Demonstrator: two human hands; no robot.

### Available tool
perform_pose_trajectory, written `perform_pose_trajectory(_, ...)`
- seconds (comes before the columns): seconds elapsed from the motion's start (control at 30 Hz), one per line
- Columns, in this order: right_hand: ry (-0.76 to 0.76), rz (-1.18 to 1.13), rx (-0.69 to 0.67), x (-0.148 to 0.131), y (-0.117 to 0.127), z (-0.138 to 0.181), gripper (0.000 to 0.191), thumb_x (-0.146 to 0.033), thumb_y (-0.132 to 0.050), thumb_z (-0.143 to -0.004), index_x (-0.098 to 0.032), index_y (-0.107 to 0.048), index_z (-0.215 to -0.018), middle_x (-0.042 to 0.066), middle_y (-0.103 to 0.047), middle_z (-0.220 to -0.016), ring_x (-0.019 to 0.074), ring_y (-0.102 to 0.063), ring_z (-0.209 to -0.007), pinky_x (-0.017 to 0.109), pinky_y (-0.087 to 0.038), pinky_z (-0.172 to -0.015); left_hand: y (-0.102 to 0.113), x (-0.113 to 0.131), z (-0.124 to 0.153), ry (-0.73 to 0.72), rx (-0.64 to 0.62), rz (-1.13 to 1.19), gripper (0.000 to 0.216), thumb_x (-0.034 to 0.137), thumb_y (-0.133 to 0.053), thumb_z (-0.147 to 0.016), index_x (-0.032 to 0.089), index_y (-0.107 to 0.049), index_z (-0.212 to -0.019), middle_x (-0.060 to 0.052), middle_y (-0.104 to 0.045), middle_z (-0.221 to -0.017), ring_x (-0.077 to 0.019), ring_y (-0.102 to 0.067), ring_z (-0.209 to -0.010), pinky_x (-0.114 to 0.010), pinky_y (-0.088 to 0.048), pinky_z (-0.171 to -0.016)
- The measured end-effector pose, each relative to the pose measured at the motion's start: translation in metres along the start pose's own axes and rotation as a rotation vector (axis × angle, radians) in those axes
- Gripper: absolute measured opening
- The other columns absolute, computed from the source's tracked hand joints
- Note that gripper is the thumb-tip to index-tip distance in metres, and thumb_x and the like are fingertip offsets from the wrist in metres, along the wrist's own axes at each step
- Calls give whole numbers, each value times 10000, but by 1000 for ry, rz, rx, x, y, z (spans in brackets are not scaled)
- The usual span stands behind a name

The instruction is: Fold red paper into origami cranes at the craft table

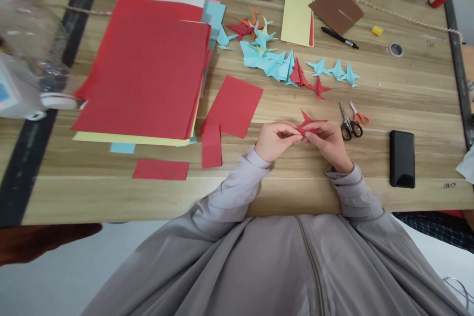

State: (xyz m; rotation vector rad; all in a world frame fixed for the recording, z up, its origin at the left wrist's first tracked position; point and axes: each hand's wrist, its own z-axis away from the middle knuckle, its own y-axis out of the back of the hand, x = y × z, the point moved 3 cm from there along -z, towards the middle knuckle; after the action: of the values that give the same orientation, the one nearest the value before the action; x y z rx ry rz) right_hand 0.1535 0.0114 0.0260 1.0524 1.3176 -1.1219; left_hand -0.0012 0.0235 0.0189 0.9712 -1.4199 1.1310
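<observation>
Both hands meet over the wooden table [407, 89], pinching a small red folded paper figure [309, 123] with pointed tips. My left hand [274, 140] grips its left side with closed fingers. My right hand [328, 144] holds its right side, fingers curled around it. A red paper square [234, 105] lies just left of my hands, with smaller red offcuts [211, 146] and a red strip [160, 169] nearer the table's front edge.
A stack of red sheets [148, 64] over yellow and blue ones fills the left. Several blue, red and orange folded figures [276, 61] lie behind my hands. Scissors [351, 121] and a black phone [402, 158] sit to the right. A pen [339, 38], yellow paper [296, 15] and a brown card [336, 8] lie further back.
</observation>
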Motion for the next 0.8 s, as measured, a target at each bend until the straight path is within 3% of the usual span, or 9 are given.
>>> perform_pose_trajectory(0.17,-17,13,1,3,0,-1,173,-340,-762,-746,-196,-722,-834,27,-737,-826,105,-627,-595,262,-554,-562,-2,-1,1,14,-7,-13,135,281,-791,-653,167,-721,-631,-47,-715,-684,-148,-649,-634,-294,-547,-633)
perform_pose_trajectory(0.37,-1,15,2,3,1,0,206,-397,-723,-790,-210,-714,-876,20,-732,-825,111,-633,-613,273,-561,-591,-1,-4,2,148,65,33,209,311,-814,-629,135,-709,-671,-47,-708,-620,-142,-651,-552,-291,-562,-589)
perform_pose_trajectory(0.5,-13,13,-22,2,0,1,249,-378,-775,-745,-219,-718,-929,26,-741,-872,130,-655,-688,286,-567,-649,0,-4,1,205,91,61,277,356,-843,-587,130,-698,-655,-40,-703,-588,-152,-665,-540,-301,-587,-585)
perform_pose_trajectory(0.8,-36,-16,-36,6,1,2,239,-362,-753,-777,-218,-727,-966,24,-744,-875,125,-651,-684,295,-561,-671,1,-6,0,198,92,98,291,360,-844,-589,123,-693,-661,-48,-705,-583,-151,-660,-516,-294,-580,-555)
